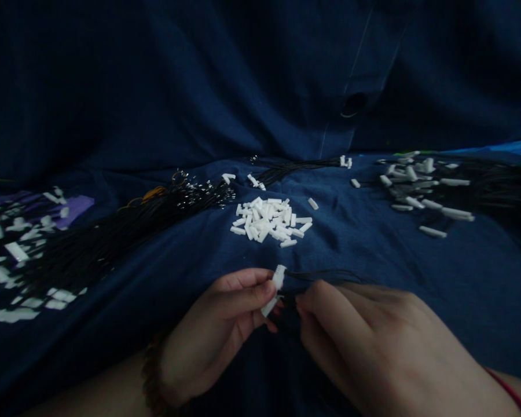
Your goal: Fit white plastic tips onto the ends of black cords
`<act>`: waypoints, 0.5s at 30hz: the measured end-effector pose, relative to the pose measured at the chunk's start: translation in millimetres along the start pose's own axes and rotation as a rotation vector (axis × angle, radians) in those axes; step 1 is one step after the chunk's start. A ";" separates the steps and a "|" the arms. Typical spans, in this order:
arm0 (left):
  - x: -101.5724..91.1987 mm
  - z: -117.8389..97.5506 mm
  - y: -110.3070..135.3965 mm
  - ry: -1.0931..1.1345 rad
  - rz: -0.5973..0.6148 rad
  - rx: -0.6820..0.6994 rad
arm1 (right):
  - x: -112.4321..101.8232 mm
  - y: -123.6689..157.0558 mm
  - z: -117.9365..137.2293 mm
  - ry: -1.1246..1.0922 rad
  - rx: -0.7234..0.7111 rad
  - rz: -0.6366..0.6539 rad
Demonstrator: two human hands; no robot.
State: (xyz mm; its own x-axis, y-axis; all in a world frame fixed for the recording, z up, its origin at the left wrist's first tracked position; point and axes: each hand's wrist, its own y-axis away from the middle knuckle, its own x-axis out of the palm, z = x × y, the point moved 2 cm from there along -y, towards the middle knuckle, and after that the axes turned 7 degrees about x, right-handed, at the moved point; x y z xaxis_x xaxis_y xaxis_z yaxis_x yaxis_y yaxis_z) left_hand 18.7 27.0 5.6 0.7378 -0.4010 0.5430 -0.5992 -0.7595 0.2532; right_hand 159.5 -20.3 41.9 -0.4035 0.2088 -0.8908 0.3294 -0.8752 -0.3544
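Note:
Between the thumb and fingers of my left hand (230, 313) is a white plastic connector housing (278, 279), held tilted near the bottom middle. Thin black wires (321, 273) run from it to the right, passing over my right hand (364, 341). My right hand is closed, thumb and forefinger pinched beside the housing's lower part. A dark wire seems to lie in that pinch, though the fingertips are mostly hidden. Just beyond both hands lies a loose heap of small white connector housings (267, 219) on dark blue cloth (191, 249).
On the left, a thick bundle of black wires (108, 231) has bare metal ends and white connectors. Another bunch with white connectors (429, 185) lies at right. A small wire bundle (295, 165) sits behind the heap. Purple material (78, 209) shows at far left.

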 end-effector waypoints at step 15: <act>1.8 0.5 1.4 0.018 0.017 0.004 | 2.0 -1.3 2.3 0.022 -0.091 -0.022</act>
State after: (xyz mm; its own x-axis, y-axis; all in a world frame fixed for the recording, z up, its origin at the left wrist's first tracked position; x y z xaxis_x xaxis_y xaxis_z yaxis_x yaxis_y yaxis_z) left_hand 19.4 24.9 6.5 0.7217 -0.4045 0.5618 -0.6102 -0.7549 0.2404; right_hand 156.3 -19.7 41.2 -0.3925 0.2380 -0.8884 0.3971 -0.8274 -0.3971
